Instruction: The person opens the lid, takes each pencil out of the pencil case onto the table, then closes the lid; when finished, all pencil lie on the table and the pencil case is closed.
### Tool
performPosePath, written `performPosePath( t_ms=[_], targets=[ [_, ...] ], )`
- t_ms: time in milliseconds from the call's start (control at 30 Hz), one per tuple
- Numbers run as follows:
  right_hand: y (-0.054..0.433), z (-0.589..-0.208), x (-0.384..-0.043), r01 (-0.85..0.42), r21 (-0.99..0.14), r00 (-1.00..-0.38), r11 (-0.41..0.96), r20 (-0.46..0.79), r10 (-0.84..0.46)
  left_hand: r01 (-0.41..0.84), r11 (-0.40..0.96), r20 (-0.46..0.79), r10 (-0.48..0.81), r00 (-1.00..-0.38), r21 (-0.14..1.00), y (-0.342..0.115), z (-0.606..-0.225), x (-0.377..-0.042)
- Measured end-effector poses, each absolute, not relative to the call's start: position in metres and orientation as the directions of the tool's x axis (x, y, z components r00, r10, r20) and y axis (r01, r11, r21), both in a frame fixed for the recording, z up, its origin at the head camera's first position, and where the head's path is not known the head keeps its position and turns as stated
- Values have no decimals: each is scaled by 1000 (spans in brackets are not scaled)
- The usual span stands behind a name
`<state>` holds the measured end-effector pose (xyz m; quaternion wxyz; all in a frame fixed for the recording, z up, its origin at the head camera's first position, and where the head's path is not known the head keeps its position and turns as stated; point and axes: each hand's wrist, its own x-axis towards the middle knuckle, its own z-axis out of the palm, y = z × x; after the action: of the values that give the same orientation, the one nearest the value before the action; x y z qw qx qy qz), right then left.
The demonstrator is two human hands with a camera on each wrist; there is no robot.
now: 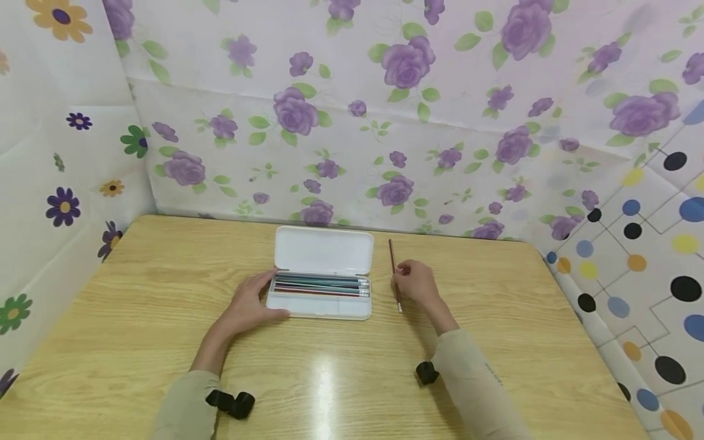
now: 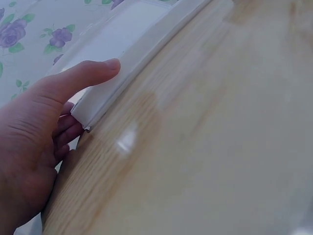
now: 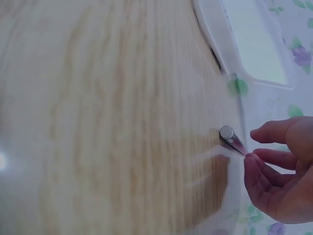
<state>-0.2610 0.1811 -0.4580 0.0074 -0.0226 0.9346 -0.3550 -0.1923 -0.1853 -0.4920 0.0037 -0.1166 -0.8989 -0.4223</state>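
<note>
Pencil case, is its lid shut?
No, the head view shows the lid folded back, with pencils visible in the case.

Table (image 1: 495, 281): light wood, visible grain, smooth and glossy, a bright glare on its near middle.
Case (image 1: 313, 308): white, oblong, flat on the wood towards the far edge, long sides roughly along that edge.
Lid (image 1: 323, 250): open, swung to the far side.
Pencil (image 1: 393, 259): dark red, just right of the case, pointing away, eraser end nearer; full contact with the wood unclear.
</note>
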Motion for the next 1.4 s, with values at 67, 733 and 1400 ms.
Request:
performPosePath(
  t_ms=[67, 733, 1400],
  targets=[
    [181, -456, -260, -62, -665, -998, 745, 28, -58, 215, 616, 106, 209, -972, 758, -184, -491, -193],
    [121, -439, -259, -468, -637, -847, 612, 127, -516, 181, 589, 81, 191, -978, 788, -185, -494, -194],
    [84, -448, -251, -542, -515, -785, 663, 29, -619, 174, 594, 80, 180, -980, 785, -183, -492, -193]
  ],
)
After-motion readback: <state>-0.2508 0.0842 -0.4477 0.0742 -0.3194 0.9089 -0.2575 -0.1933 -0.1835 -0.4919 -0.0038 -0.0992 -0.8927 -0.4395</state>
